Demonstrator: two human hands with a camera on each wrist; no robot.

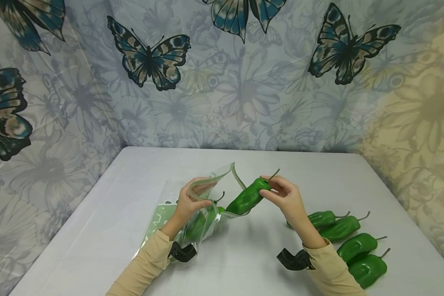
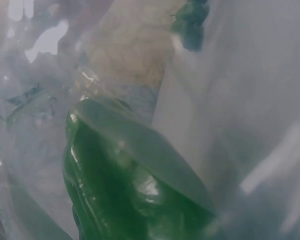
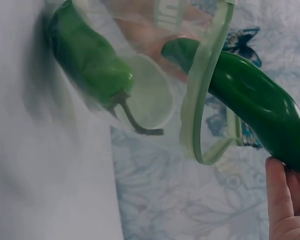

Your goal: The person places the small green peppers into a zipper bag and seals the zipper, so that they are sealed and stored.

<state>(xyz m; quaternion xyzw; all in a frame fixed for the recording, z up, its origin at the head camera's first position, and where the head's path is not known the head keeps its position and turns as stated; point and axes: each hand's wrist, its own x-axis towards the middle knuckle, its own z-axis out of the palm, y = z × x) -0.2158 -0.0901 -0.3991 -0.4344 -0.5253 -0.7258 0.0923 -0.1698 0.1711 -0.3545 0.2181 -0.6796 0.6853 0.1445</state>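
I have the left hand (image 1: 192, 201) holding the clear bag (image 1: 215, 225) near its mouth, while the right hand (image 1: 284, 193) pinches a green pepper (image 1: 247, 198) by its stem end, the tip pointing into the bag's opening between the two hands. What worries me most is the soft rim (image 1: 238, 177): only the left hand's side looks supported, so I'd expect the far edge to fold inward and snag the pepper if I push at a slant. The pepper already in the bag (image 3: 92, 60) points its stem up beside the left thumb, and that could jam the next one or puncture the film. The pepper's skin looks slick, so a light pinch might slip. Four loose peppers (image 1: 359, 246) lie just outside the right forearm; a careless withdrawal could knock them.
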